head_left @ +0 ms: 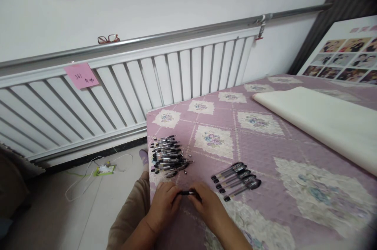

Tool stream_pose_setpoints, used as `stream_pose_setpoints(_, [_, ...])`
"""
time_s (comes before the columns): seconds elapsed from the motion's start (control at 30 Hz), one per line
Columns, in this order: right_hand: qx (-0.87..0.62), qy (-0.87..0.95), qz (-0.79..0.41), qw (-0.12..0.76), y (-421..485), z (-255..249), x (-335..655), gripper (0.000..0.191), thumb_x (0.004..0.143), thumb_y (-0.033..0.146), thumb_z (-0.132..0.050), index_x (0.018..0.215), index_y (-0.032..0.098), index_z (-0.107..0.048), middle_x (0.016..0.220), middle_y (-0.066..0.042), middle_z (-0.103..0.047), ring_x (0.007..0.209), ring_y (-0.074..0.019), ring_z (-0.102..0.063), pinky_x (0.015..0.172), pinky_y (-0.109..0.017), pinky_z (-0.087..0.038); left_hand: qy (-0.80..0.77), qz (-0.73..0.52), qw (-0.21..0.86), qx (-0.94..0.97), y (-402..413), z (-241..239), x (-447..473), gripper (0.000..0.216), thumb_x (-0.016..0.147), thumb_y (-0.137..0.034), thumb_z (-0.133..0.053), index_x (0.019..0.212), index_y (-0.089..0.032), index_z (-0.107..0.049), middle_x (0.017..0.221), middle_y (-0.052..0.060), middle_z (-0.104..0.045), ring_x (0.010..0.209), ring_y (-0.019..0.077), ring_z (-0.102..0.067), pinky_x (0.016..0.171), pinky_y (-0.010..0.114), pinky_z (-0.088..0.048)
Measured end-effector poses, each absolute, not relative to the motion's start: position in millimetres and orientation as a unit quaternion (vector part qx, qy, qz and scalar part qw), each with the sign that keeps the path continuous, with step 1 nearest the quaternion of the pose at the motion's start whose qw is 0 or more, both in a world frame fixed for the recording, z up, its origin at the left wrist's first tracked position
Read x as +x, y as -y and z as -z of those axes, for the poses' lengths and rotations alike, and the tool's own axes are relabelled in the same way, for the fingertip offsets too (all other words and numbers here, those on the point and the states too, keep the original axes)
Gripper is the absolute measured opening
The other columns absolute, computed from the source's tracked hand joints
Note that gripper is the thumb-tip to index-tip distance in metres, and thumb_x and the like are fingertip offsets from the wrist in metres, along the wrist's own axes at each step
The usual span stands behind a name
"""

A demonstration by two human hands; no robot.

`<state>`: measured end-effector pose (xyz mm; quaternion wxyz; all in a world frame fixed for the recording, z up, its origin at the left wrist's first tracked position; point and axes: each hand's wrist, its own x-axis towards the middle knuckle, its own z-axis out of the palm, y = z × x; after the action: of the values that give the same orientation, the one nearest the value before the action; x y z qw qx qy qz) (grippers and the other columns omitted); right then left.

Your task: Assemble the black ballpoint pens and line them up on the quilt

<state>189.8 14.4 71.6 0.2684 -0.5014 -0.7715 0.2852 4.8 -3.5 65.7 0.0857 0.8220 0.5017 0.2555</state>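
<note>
Both hands meet on a thin black pen (186,192) low on the purple patterned bedspread (265,147). My left hand (163,201) pinches the pen's left end, my right hand (206,202) grips its right end. A heap of several black and clear pens (168,155) lies just beyond my left hand, near the bed's corner. To the right of my right hand, a neat row of several capped black pens (236,178) lies side by side.
A rolled cream-white sheet (324,120) lies across the bed's right side. Behind the bed stands a white radiator (118,92) with a pink note (81,76) and red glasses (108,39) on the rail above. Cables and a power strip (103,170) lie on the floor.
</note>
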Motion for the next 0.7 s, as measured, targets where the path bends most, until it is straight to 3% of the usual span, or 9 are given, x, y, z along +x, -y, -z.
stream_pose_setpoints(0.1, [-0.506, 0.779, -0.276, 0.248, -15.1, -68.5, 190.1, 0.014, 0.083, 0.026, -0.050, 0.077, 0.020, -0.061, 0.079, -0.004, -0.063, 0.077, -0.0205, -0.057, 0.068, -0.031, -0.042, -0.499, -0.260, 0.086, 0.822, 3.9, -66.1, 5.1, 0.018, 0.089, -0.024, -0.046, 0.099, -0.022, -0.060, 0.086, 0.005, -0.061, 0.083, 0.0203, -0.054, 0.076, 0.035, -0.042])
stream_pose_setpoints(0.23, [-0.498, 0.774, -0.287, 0.265, -15.4, -67.7, 191.3, 0.014, 0.081, 0.025, -0.052, 0.091, 0.020, -0.061, 0.089, -0.005, -0.064, 0.083, -0.0206, -0.057, 0.073, -0.031, -0.042, -0.507, -0.259, 0.090, 0.817, 4.0, -66.3, 5.3, 0.016, 0.088, -0.023, -0.047, 0.097, -0.022, -0.060, 0.086, 0.004, -0.061, 0.082, 0.0204, -0.054, 0.075, 0.035, -0.041])
stream_pose_setpoints(0.4, [-0.508, 0.781, -0.277, 0.235, -15.1, -69.3, 191.6, 0.016, 0.085, 0.027, -0.048, 0.080, 0.020, -0.061, 0.081, -0.004, -0.063, 0.078, -0.0204, -0.057, 0.070, -0.031, -0.042, -0.505, -0.258, 0.090, 0.819, 3.2, -63.8, 4.4, 0.015, 0.087, -0.021, -0.049, 0.098, -0.022, -0.060, 0.086, 0.004, -0.061, 0.082, 0.0203, -0.055, 0.075, 0.034, -0.041])
stream_pose_setpoints(0.53, [-0.504, 0.776, -0.283, 0.251, -15.4, -67.9, 191.1, 0.013, 0.083, 0.025, -0.052, 0.090, 0.019, -0.061, 0.088, -0.005, -0.064, 0.083, -0.0204, -0.058, 0.073, -0.031, -0.042, -0.511, -0.252, 0.093, 0.817, 2.9, -62.8, 3.7, 0.014, 0.087, -0.021, -0.048, 0.095, -0.021, -0.060, 0.085, 0.004, -0.061, 0.082, 0.0205, -0.054, 0.075, 0.035, -0.041])
stream_pose_setpoints(0.7, [-0.513, 0.782, -0.265, 0.236, -15.0, -68.8, 190.9, 0.017, 0.086, 0.029, -0.049, 0.079, 0.019, -0.061, 0.081, -0.005, -0.064, 0.079, -0.0210, -0.057, 0.069, -0.031, -0.042, -0.508, -0.249, 0.101, 0.818, 3.5, -63.1, 3.7, 0.016, 0.088, -0.021, -0.047, 0.098, -0.021, -0.060, 0.088, 0.005, -0.061, 0.084, 0.0208, -0.054, 0.076, 0.035, -0.041])
